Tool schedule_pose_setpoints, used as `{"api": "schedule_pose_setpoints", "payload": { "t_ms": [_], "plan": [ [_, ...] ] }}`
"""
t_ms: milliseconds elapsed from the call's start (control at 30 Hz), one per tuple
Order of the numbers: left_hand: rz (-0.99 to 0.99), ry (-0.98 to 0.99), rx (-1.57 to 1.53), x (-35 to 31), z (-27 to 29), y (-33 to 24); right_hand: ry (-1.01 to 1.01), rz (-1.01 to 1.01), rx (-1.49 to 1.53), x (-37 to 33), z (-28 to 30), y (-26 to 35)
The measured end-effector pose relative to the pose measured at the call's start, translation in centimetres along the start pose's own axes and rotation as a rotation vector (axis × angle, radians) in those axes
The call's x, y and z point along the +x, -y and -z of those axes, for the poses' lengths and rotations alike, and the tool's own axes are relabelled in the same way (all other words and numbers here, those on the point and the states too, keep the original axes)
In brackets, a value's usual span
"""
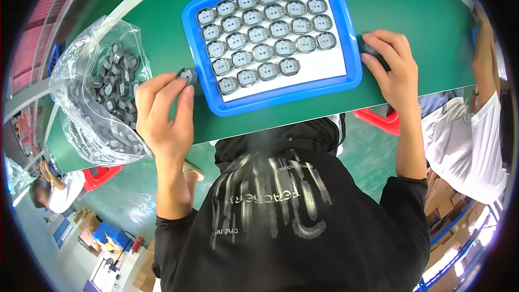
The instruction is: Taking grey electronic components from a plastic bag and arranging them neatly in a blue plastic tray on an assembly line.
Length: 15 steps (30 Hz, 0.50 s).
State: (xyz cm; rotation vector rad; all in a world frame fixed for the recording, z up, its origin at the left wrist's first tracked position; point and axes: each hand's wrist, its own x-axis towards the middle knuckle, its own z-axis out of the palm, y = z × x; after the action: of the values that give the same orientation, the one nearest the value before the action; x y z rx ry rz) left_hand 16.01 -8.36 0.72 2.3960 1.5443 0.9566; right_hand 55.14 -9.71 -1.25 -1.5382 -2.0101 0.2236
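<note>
A blue plastic tray (354,67) stands on the green table, with a white sheet (321,66) inside it. Rows of small grey oval plastic parts (262,52) lie on the sheet; its lower right corner is bare. My left hand (165,111) is at the tray's left side, pinching one grey plastic part (187,75) between thumb and fingers. Beyond the tray's right rim, my right hand (393,65) grips another grey plastic part (369,47), partly hidden by the fingers. Left of my left hand lies a clear plastic bag (81,113) with many loose grey parts (116,78).
The green table (432,27) stretches beyond the tray, its near edge in front of my body. A co-worker in a white shirt (459,146) is at the right, another person (62,192) at the far left. Red stools (378,120) stand below the table's edge.
</note>
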Motion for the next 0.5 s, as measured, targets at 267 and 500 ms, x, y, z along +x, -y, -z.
{"api": "schedule_pose_setpoints", "payload": {
  "t_ms": [267, 500],
  "plan": [
    [-0.322, 0.058, -0.319, 4.2, -5.9, -8.8, -0.001, 0.027, 0.031, -0.2, 0.9, -0.3],
    [-0.290, 0.243, -0.279, 5.2, -8.8, -9.4, 0.154, 0.321, 0.217, 2.6, 1.8, 2.6]
  ]
}}
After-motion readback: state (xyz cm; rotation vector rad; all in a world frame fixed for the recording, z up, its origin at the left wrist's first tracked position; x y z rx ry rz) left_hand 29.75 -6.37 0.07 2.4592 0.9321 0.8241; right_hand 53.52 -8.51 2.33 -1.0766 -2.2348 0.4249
